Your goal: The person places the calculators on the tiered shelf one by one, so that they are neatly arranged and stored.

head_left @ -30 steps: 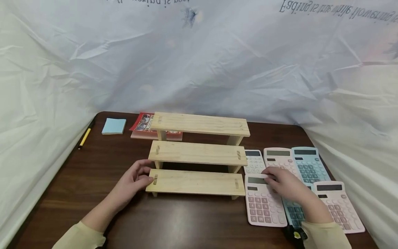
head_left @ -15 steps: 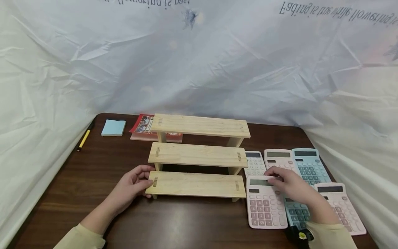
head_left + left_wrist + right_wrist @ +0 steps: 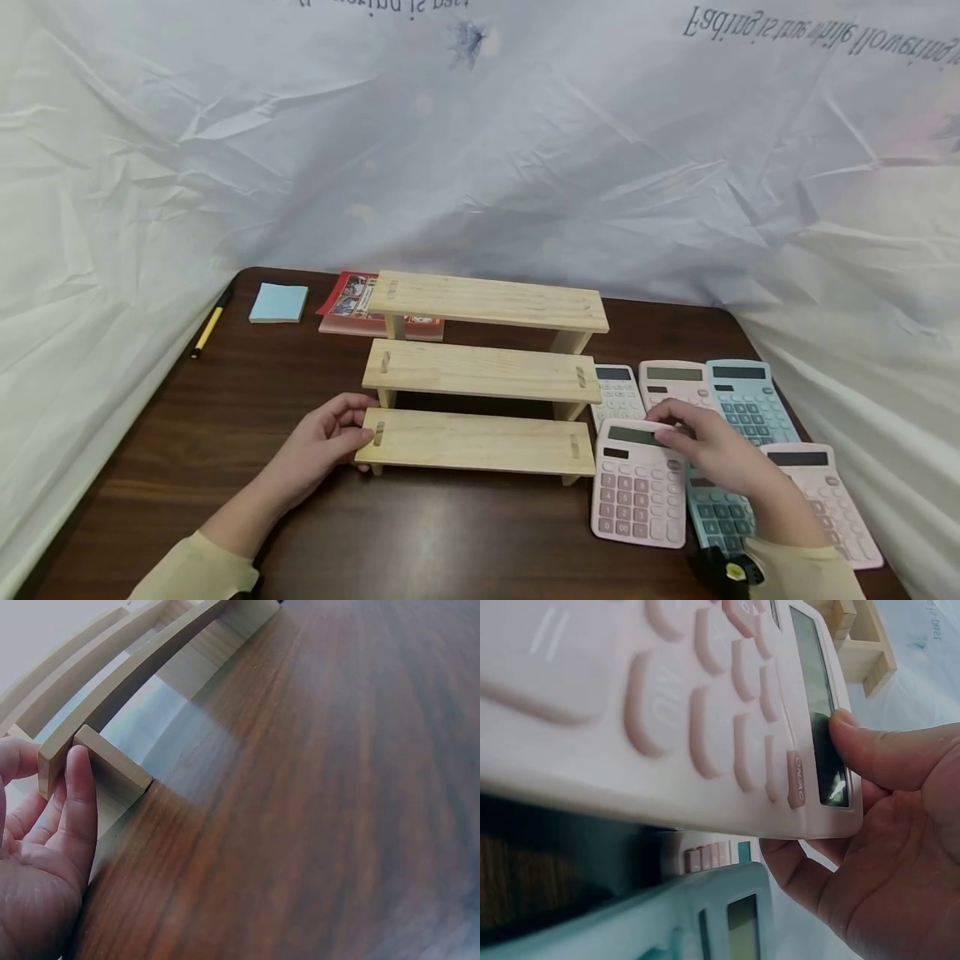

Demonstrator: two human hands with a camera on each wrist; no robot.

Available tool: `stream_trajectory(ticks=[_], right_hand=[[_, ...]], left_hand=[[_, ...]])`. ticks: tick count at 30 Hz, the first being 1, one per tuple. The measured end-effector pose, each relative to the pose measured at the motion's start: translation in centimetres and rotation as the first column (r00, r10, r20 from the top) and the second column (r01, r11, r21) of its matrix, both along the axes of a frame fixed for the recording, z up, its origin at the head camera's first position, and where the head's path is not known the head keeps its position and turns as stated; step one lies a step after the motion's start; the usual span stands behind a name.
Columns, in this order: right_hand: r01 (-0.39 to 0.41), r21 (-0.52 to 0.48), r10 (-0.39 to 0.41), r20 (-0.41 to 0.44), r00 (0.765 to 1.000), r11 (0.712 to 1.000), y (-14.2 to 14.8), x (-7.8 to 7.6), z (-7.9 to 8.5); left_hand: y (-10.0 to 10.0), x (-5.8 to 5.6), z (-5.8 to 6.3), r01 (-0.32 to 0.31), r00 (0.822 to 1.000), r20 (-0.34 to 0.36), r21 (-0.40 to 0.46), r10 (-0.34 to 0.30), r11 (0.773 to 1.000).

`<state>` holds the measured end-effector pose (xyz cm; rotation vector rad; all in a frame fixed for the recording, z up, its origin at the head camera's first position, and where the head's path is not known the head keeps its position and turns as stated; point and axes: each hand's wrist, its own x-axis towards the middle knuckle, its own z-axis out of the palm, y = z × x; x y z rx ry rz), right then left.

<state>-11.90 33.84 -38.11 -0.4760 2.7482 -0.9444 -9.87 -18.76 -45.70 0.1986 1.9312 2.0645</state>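
Observation:
A three-step wooden stand (image 3: 480, 440) stands mid-table. My left hand (image 3: 324, 446) grips the left end of its lowest board, thumb on top and fingers beneath; the left wrist view shows those fingers (image 3: 80, 799) against the board and its leg. With my right hand (image 3: 708, 450) I pinch a pink calculator (image 3: 637, 492) by its top edge, thumb over the display and fingers behind. In the right wrist view this calculator (image 3: 705, 735) is raised above a blue calculator (image 3: 727, 915).
Right of the stand lie a small white calculator (image 3: 618, 393), pink calculators (image 3: 678, 387) (image 3: 825, 500) and blue calculators (image 3: 750, 408) (image 3: 720, 517). Behind the stand is a red booklet (image 3: 352, 300). Blue sticky notes (image 3: 279, 303) and a yellow marker (image 3: 208, 332) lie at far left.
The pink calculator in my right hand has tilted and come up off the others. My left hand keeps its hold on the stand, and the view has shifted slightly.

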Motion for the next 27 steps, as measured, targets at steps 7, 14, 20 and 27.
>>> stream_trajectory(ticks=[7, 14, 20, 27], right_hand=[[0.016, 0.016, -0.015, -0.074, 0.997, 1.0, -0.1, 0.5, 0.8], [-0.001, -0.025, -0.001, -0.062, 0.998, 1.0, -0.4, 0.6, 1.7], [-0.026, -0.02, 0.023, -0.15, 0.988, 0.999, -0.9, 0.7, 2.5], [-0.071, -0.047, 0.06, -0.208, 0.976, 0.996, -2.0, 1.0, 3.6]], left_hand=[[0.0, -0.1, 0.1, 0.005, 1.0, 0.001, -0.005, -0.005, 1.0], [-0.2, -0.1, 0.1, 0.004, 1.0, 0.004, -0.001, -0.004, 1.0], [-0.2, -0.1, 0.0, 0.008, 1.0, 0.013, -0.001, -0.008, 1.0], [-0.1, -0.2, 0.1, 0.011, 1.0, 0.016, -0.008, -0.011, 1.0]])
